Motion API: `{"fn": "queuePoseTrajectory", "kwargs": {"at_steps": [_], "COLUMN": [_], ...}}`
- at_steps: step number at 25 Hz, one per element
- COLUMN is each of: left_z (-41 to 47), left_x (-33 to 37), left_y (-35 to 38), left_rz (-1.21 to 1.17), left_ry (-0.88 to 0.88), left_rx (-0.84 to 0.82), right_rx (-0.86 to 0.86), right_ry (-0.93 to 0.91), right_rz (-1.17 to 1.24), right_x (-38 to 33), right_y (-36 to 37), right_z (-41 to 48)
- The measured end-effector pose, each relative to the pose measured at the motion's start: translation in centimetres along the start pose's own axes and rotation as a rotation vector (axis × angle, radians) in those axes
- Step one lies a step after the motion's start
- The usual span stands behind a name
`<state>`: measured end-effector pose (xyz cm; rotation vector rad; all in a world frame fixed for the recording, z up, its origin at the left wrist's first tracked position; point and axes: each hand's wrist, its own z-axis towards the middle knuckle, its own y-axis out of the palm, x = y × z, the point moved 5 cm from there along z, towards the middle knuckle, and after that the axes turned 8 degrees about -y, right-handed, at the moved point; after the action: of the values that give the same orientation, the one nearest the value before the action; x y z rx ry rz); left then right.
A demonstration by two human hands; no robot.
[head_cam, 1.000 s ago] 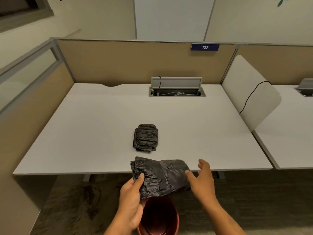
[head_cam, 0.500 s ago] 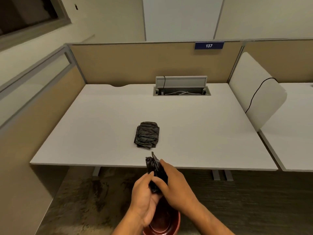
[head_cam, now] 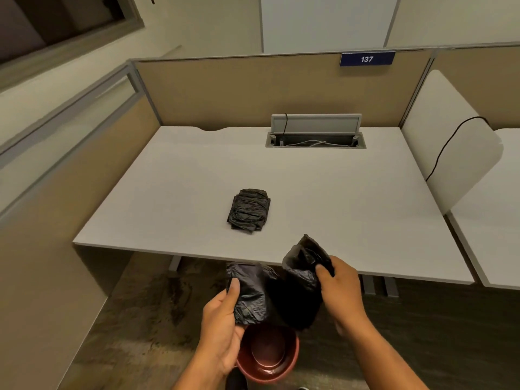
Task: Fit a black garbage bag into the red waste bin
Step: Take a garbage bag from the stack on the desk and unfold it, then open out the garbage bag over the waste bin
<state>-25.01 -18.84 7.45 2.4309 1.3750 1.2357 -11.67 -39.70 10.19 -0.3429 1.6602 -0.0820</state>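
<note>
I hold a crumpled black garbage bag (head_cam: 278, 291) in front of the desk edge, partly unfolded. My left hand (head_cam: 222, 319) grips its left part, thumb on top. My right hand (head_cam: 340, 288) pinches its right part and lifts it a little higher. Directly below the bag, on the floor, stands the round red waste bin (head_cam: 289, 361), open and with nothing in it; my left hand covers its left rim. A second folded stack of black bags (head_cam: 249, 209) lies flat on the white desk (head_cam: 351, 209), beyond my hands.
Tan partition walls enclose the desk at the back and left. An open cable tray (head_cam: 315, 140) sits at the desk's rear. A white divider (head_cam: 450, 153) with a black cable separates a second desk on the right. Dark carpet surrounds the bin.
My hands were together on the bunched bag half a second ago; now they have moved apart, stretching the bag open between them. The view has shifted left and nearer.
</note>
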Motion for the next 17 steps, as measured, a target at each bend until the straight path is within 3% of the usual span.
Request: {"fn": "queuePoseTrajectory", "kwargs": {"at_steps": [4,9,14,17], "left_z": [1.7,2.1,-0.5,-0.9], "left_x": [-1.7,-1.4,1.9,3.9], "left_y": [-3.4,-2.8,3.1,5.1], "left_rz": [0.117,0.628,0.688,0.811], "left_ry": [-0.014,0.044,0.286,0.425], "left_rx": [0.251,0.396,-0.025,-0.067], "right_rx": [0.034,0.011,-0.095,-0.131], "right_ry": [0.1,0.116,0.003,-0.076], "right_rz": [0.109,0.164,0.056,0.009], "right_x": [1.6,1.2,-0.5,-1.5], "right_y": [-1.5,-0.7,2.4,4.3], "right_z": [-0.1,-1.1,-2.9,-3.3]}}
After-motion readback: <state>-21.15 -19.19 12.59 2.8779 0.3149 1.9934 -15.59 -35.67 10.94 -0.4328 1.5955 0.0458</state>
